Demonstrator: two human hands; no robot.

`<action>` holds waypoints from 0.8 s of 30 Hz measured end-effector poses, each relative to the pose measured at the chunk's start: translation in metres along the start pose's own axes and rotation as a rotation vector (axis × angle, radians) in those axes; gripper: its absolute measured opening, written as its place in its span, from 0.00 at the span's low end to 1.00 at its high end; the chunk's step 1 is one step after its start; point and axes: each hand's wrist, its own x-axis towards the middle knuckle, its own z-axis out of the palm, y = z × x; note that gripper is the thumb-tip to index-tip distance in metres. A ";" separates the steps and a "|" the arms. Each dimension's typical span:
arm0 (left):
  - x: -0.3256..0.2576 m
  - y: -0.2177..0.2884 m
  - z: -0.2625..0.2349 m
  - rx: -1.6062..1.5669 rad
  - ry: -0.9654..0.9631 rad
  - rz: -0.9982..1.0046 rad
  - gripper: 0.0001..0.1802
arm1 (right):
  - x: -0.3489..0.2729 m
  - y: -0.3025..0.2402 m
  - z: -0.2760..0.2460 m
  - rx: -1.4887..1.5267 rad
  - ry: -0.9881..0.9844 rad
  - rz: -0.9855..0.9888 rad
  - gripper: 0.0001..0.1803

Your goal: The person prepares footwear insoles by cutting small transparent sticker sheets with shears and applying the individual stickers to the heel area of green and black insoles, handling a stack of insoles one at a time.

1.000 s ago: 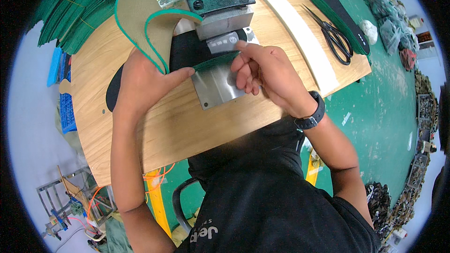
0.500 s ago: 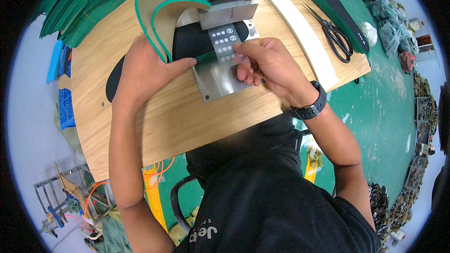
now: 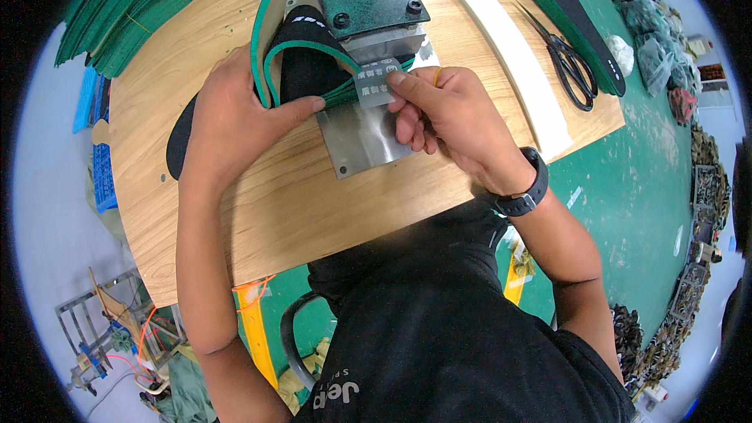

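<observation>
My left hand point(image 3: 223, 121) is closed on curled, green-edged insoles point(image 3: 270, 19), its thumb on their near edge. Between the curls and the press, a black insole surface point(image 3: 309, 59) shows a small white print at its far end. My right hand point(image 3: 442, 113) pinches a translucent label strip point(image 3: 374, 84) with white printing between thumb and fingers. That strip lies over the green insole edges, just in front of the press's metal block point(image 3: 388, 45). Below it, the bare steel base plate point(image 3: 364, 145) reaches toward me.
The press's dark bolted top plate point(image 3: 364, 4) stands at the far middle. On the right are a white curved strip point(image 3: 501, 47), black scissors point(image 3: 570, 70) and a black-and-green insole point(image 3: 568, 23). Stacked green sheets point(image 3: 133, 12) fill the far left; another black insole point(image 3: 178, 145) lies beside my left hand.
The curled insoles have shifted right toward the press, and the white print on the black surface has come into sight. Less of the label strip shows. Both hands keep their grips.
</observation>
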 end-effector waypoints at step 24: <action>-0.002 -0.026 -0.016 -0.407 0.190 -0.128 0.14 | -0.024 -0.008 -0.010 0.065 0.033 0.047 0.13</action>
